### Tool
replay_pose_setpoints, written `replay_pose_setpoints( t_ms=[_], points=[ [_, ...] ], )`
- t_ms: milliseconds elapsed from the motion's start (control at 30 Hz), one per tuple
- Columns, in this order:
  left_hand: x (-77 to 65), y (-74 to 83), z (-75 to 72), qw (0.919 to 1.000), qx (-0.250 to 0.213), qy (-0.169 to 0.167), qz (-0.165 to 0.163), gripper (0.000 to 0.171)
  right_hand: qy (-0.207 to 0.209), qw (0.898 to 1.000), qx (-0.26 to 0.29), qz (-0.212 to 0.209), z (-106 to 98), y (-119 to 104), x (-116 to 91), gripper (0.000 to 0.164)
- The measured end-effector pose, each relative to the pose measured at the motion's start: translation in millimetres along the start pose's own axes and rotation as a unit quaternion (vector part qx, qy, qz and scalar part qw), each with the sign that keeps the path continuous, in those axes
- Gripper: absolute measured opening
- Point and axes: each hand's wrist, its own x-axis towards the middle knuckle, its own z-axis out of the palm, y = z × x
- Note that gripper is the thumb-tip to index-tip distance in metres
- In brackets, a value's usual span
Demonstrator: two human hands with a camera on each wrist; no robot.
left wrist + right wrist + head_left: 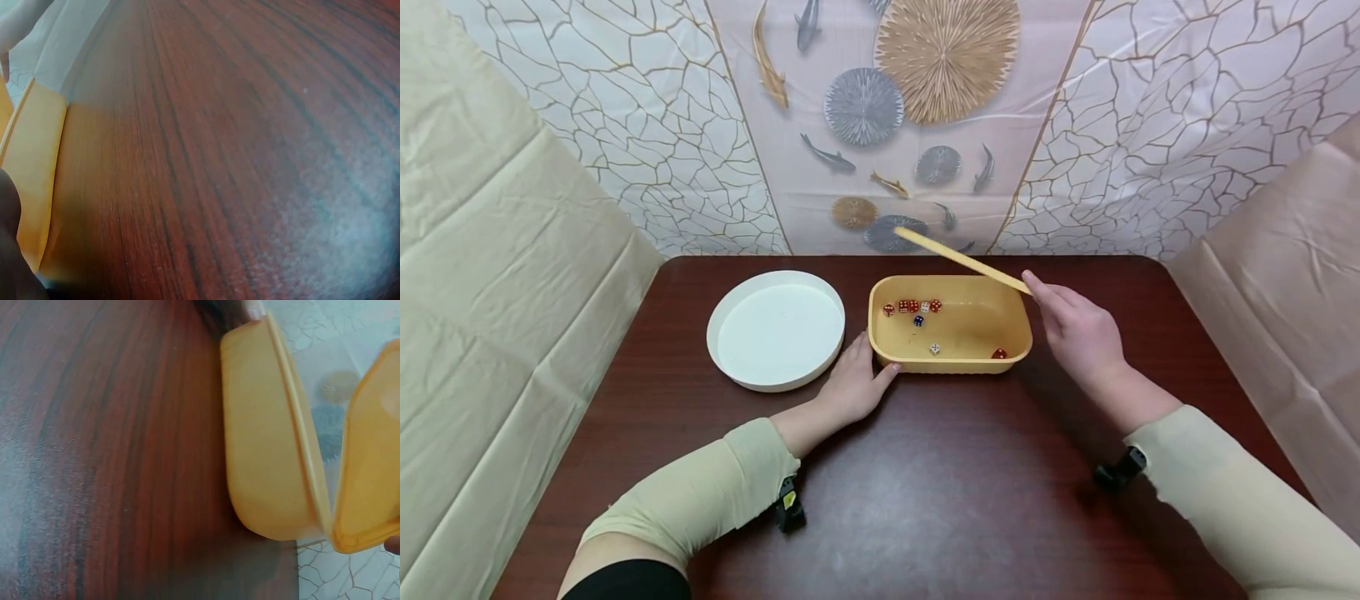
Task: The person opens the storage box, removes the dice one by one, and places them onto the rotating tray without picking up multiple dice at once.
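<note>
I see dice [913,306] already inside the yellow box [955,366], near the worktop's [925,467] far edge. My right hand [1082,337] pinches the yellow lid [962,260], tilted above; the box stands uncovered. My left hand [853,383], thumb apart from fingers, touches its near-left corner.

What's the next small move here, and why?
Probably ease the lid rightward, clear of the yellow box: the right hand holds it tilted, its low end near the box's right end, while the left hand touches the box and loose dice lie inside.
</note>
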Motion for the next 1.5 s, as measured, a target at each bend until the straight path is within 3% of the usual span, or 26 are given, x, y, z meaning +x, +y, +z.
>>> replay_pose_setpoints(
  t_ms=[167, 300, 467, 567, 767, 1067, 1300, 1500],
  points=[
    [-0.6, -0.6, 0.4, 1.0000, -0.001, 0.001, 0.003, 0.085, 0.027, 0.998, 0.015, 0.057, -8.2, 3.8, 3.3, 0.052],
    [-0.8, -0.6, 0.2, 1.0000, -0.001, -0.001, 0.004, 0.086, 0.020, 0.992, 0.028, 0.120, -15.3, 9.5, 3.7, 0.054],
    [-1.2, -0.6, -0.4, 1.0000, -0.001, -0.004, 0.004, 0.086, 0.009, 0.982, 0.048, 0.185, -22.6, 17.2, -0.7, 0.057],
    [-2.1, 0.2, -1.1, 1.0000, -0.003, -0.002, 0.002, 0.086, -0.007, 0.970, 0.062, 0.234, -28.6, 20.1, -3.7, 0.056],
    [-3.0, 1.5, -2.3, 1.0000, -0.006, 0.002, 0.001, 0.086, -0.041, 0.928, 0.147, 0.341, -39.9, 27.2, -11.0, 0.053],
    [-4.3, 1.9, -5.6, 0.9997, -0.024, 0.002, 0.010, 0.085, -0.043, 0.867, 0.251, 0.428, -48.9, 42.1, -27.7, 0.054],
    [-3.5, -0.2, -3.9, 0.9996, -0.024, 0.006, 0.017, 0.086, -0.038, 0.790, 0.368, 0.489, -53.7, 56.2, -38.8, 0.056],
    [-3.4, -2.0, -3.6, 0.9994, -0.028, 0.003, 0.020, 0.087, -0.045, 0.735, 0.424, 0.527, -53.2, 63.8, -47.0, 0.060]
  ],
)
